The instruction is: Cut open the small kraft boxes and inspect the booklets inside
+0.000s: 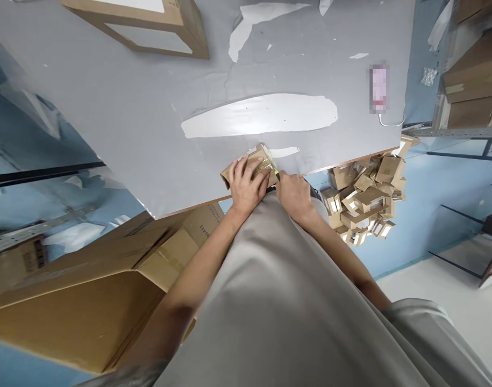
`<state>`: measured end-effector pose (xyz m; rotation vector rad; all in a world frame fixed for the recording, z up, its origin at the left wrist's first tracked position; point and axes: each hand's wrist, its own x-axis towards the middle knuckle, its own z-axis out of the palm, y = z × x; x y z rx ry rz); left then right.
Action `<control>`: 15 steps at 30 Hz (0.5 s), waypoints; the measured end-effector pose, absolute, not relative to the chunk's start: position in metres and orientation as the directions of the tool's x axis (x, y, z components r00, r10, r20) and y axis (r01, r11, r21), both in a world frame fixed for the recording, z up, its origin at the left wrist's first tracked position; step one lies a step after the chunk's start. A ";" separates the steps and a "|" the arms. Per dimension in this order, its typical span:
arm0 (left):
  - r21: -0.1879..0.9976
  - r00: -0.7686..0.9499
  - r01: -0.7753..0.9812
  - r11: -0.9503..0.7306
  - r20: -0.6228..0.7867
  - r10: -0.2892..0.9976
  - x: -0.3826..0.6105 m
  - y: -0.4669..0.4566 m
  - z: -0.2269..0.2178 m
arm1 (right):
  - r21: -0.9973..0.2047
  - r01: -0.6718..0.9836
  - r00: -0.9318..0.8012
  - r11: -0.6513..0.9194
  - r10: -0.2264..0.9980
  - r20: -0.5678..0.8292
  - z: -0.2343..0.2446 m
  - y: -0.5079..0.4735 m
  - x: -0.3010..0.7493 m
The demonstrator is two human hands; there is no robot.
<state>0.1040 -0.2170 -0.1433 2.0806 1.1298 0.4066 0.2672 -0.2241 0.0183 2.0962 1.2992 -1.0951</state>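
Near the table's front edge lies a small brown cardboard box (251,158) with clear tape over it. My left hand (246,185) holds it down, fingers spread across its top and thumb along the near side. In my right hand (293,194) a utility knife (277,174) is gripped; a bit of its yellow and black body shows past the fist. The knife's front end is at the right edge of the box, and I cannot make out the blade clearly. Just beyond the box is a thin white paper strip (286,152).
A long white patch (262,115) and torn scraps mark the grey table (149,107). A larger carton (149,32) stands at the back left, a blurred phone (378,86) with a cable at right. Small boxes (366,193) are heaped on the floor; a big open carton (76,306) sits lower left.
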 end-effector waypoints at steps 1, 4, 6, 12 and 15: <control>0.718 0.564 0.596 -0.360 -0.056 0.824 0.104 -0.218 -0.143 | -0.035 0.884 0.250 -0.465 0.535 -0.807 0.017 -0.225 0.268; 0.711 0.557 0.600 -0.368 -0.040 0.830 0.105 -0.219 -0.144 | -0.031 0.887 0.253 -0.461 0.541 -0.802 0.015 -0.225 0.269; 0.712 0.552 0.599 -0.366 -0.036 0.833 0.106 -0.219 -0.145 | -0.036 0.891 0.248 -0.452 0.552 -0.797 0.017 -0.224 0.269; 0.721 0.558 0.595 -0.355 -0.053 0.828 0.107 -0.221 -0.145 | -0.011 0.889 0.258 -0.459 0.520 -0.814 0.020 -0.228 0.268; 0.725 0.569 0.587 -0.361 -0.052 0.821 0.107 -0.223 -0.145 | -0.022 0.901 0.227 -0.434 0.513 -0.828 0.007 -0.226 0.274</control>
